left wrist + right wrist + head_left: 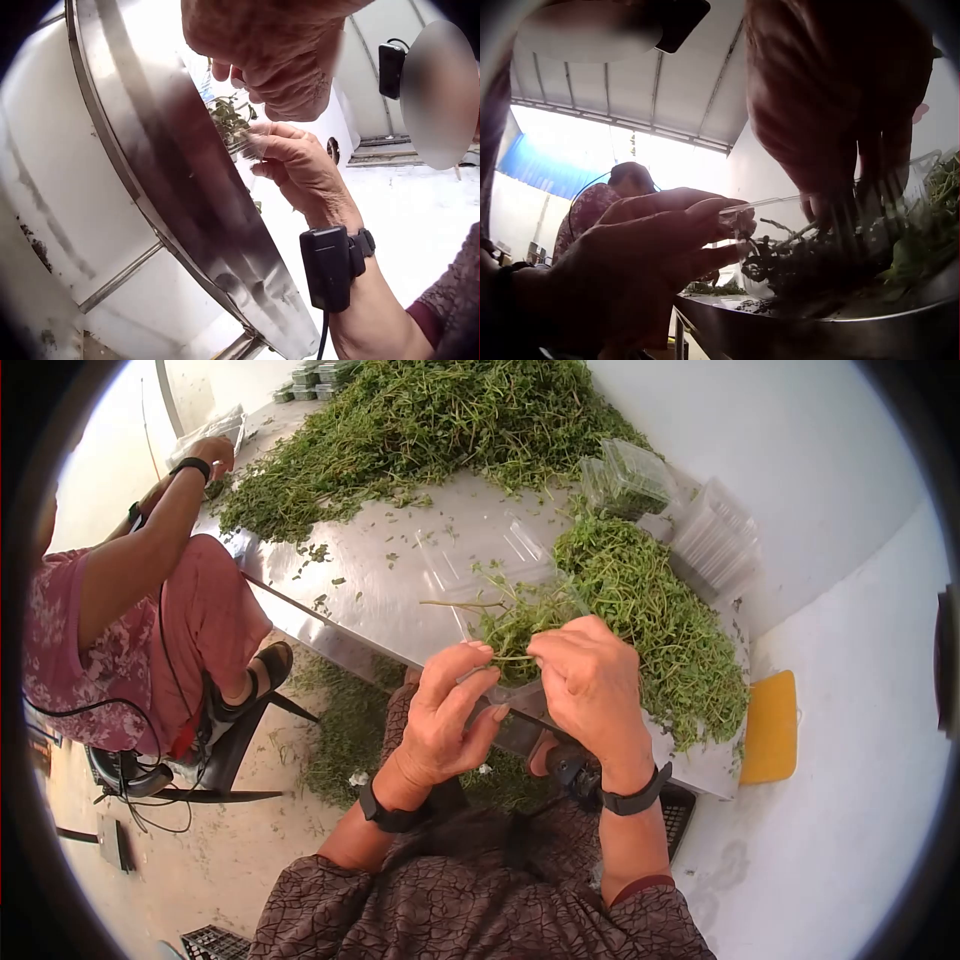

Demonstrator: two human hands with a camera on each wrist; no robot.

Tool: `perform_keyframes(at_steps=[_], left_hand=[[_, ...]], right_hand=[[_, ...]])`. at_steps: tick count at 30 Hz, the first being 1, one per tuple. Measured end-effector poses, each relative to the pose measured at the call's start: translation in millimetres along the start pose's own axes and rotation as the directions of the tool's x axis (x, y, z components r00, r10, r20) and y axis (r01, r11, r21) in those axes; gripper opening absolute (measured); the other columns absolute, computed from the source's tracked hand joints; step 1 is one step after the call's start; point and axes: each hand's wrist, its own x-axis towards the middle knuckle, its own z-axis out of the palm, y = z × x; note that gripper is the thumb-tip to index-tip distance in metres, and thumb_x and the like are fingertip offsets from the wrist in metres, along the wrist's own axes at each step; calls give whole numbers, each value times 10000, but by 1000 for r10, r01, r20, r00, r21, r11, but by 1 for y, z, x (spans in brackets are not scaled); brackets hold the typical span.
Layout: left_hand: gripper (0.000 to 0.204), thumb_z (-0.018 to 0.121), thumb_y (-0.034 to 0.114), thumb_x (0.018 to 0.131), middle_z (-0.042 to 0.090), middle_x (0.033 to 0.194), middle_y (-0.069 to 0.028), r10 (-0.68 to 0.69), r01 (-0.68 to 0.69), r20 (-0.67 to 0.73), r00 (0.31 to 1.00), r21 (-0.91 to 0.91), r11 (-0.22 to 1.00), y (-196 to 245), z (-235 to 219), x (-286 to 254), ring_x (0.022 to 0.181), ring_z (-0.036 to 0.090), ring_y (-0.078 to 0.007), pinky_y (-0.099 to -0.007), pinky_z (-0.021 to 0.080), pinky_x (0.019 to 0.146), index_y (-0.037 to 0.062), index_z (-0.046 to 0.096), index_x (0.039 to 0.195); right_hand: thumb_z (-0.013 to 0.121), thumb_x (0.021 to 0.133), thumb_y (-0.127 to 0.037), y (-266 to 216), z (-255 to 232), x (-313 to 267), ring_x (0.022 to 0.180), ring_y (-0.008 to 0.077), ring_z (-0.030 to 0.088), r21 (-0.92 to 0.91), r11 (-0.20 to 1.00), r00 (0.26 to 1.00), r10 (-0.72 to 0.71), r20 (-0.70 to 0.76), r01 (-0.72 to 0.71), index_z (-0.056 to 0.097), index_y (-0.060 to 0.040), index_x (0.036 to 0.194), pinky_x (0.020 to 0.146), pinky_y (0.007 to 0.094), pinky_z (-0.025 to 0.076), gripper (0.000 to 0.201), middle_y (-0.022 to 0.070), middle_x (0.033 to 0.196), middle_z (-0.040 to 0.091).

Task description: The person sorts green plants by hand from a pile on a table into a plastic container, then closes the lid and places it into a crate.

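A clear plastic container (515, 685) with leafy green stems (515, 622) inside lies at the table's near edge, its clear lid (485, 560) folded back. My left hand (445, 715) pinches its near rim at the left corner; the left fingers (721, 217) show there in the right wrist view. At the right corner my right hand (590, 685) grips the rim, thumb and fingers together; the left wrist view shows this hand (304, 169) at clear plastic. Between the hands runs a thin pale line, rim or stem, I cannot tell. One long stem sticks out leftward.
Greens lie in a large heap (440, 430) at the back and a smaller heap (660, 620) on the right. Empty clear containers (715, 540) and a filled one (630, 485) stand at right. Another person (140, 610) sits at left. A yellow board (770, 727) is beside the table.
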Motion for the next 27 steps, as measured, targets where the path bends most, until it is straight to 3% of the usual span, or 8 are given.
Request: perform_keyframes(at_steps=[4, 9, 15, 18, 21, 23, 25, 27], left_hand=[[396, 703, -29, 690, 565, 1204, -197, -20, 20, 6, 1000, 7, 1000, 4, -3, -1, 1151, 561, -372, -437, 486, 947, -21, 612, 1075], [385, 682, -30, 710, 561, 1209, -200, -38, 38, -25, 999, -9, 999, 4, -1, -2, 1149, 560, -372, -438, 489, 940, -19, 613, 1088], [401, 692, -38, 702, 552, 1222, -200, -54, 53, -29, 998, -34, 998, 5, 2, -3, 1144, 557, -384, -447, 468, 960, -21, 610, 1094], [401, 692, -40, 705, 552, 1224, -199, -62, 61, -25, 998, -31, 998, 5, 0, -3, 1147, 557, -383, -447, 468, 961, -21, 610, 1097], [370, 680, -31, 722, 551, 1230, -207, -54, 54, -28, 998, -13, 998, 5, -1, -2, 1164, 551, -364, -422, 500, 918, -17, 621, 1087], [371, 678, -35, 721, 550, 1231, -207, -42, 42, -36, 998, 1, 999, 6, -2, -1, 1161, 554, -360, -421, 496, 916, -15, 622, 1087], [371, 678, -36, 720, 550, 1233, -207, -50, 50, -44, 998, -14, 999, 7, -2, -1, 1161, 554, -358, -419, 493, 914, -13, 624, 1086], [371, 678, -37, 719, 549, 1234, -207, -58, 57, -50, 997, -30, 998, 8, -1, -1, 1161, 555, -356, -416, 491, 912, -12, 625, 1085]], right_hand=[[653, 753, -27, 7, -2, 1, 812, 293, 614, 113, 994, 991, -20, 132, 5, 658, -21, 758, 767, 398, 474, 10, 81, 762, 672], [660, 796, -120, 6, -7, 3, 809, 297, 600, 199, 979, 960, -93, 264, 40, 658, -25, 715, 855, 417, 434, 125, 83, 712, 642], [667, 818, -173, 3, -5, -3, 822, 304, 589, 217, 973, 970, -124, 211, 77, 662, -26, 709, 889, 437, 419, 183, 86, 736, 639], [677, 827, -197, -1, -11, -4, 868, 310, 604, 156, 984, 974, -114, 195, 84, 686, -23, 748, 913, 449, 420, 191, 97, 826, 679], [676, 846, -208, 1, -17, -5, 936, 315, 617, 145, 984, 990, -113, 85, 100, 705, -7, 836, 924, 459, 429, 203, 132, 931, 702], [675, 857, -209, 6, -19, -2, 986, 330, 620, 112, 993, 999, -23, -35, 26, 698, 16, 914, 924, 457, 441, 233, 171, 985, 700], [646, 890, -214, 7, -20, 1, 993, 353, 611, 59, 998, 999, -2, -33, 4, 672, 36, 990, 910, 451, 451, 271, 188, 1014, 690], [614, 916, -220, 7, -14, 4, 1018, 368, 597, 68, 989, 991, 131, -34, -129, 655, 33, 1039, 926, 452, 437, 284, 201, 1043, 678]])
